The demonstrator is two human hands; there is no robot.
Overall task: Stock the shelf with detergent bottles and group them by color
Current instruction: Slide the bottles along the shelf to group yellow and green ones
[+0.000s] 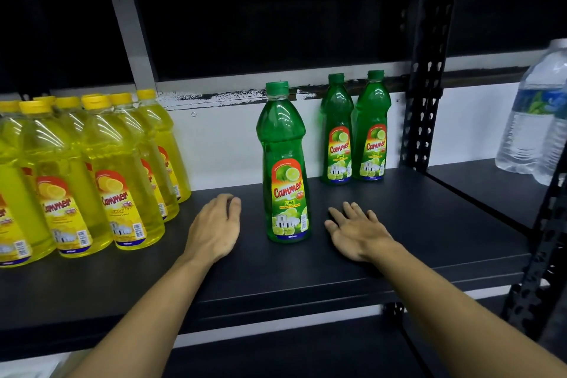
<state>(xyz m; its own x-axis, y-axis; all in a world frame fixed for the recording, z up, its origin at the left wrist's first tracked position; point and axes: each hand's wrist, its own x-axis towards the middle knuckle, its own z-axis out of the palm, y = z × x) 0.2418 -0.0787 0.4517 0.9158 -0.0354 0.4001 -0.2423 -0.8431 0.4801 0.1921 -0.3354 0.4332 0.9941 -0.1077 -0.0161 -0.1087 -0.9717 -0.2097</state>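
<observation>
The yellow bottles (92,175) have yellow caps and red-and-yellow labels with a dark blue band at the foot. The nearest green bottle (283,163) has a green cap and a label of red, yellow and lime green over dark blue, as do the two green bottles behind (356,132). The shelf (306,279) is matt black, the wall (221,144) white, the water bottles (534,120) clear with blue-green labels

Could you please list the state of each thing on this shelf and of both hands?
Front green bottle: upright, capped, untouched.
Two rear green bottles: upright, side by side.
Yellow bottles: upright, grouped left.
Water bottles: upright, neighbouring bay.
Left hand: open, empty.
Right hand: open, empty.
</observation>
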